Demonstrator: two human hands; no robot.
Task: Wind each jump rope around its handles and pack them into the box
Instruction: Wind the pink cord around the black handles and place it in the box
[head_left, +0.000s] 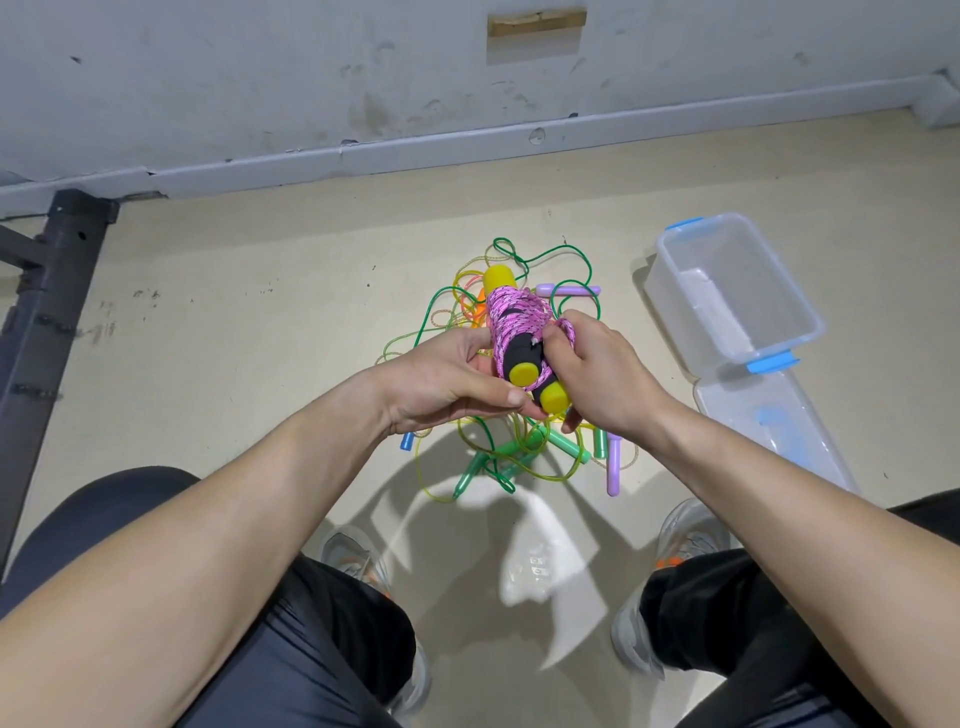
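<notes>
A pink braided jump rope (511, 319) is wound round its two black foam handles with yellow end caps (523, 373). My left hand (447, 382) grips the bundle from the left and below. My right hand (592, 371) pinches a loop of the pink rope at the bundle's right side. Below them on the floor lies a tangled pile of jump ropes (498, 452) in green, yellow and orange, with green, blue and purple handles. The clear plastic box (810, 325) with blue latches stands open at the right, with only a white sheet inside.
The box's clear lid (779, 421) lies flat on the floor just in front of it. A dark metal frame (47, 291) stands at the left by the grey wall. My knees and grey shoes (685, 535) are at the bottom.
</notes>
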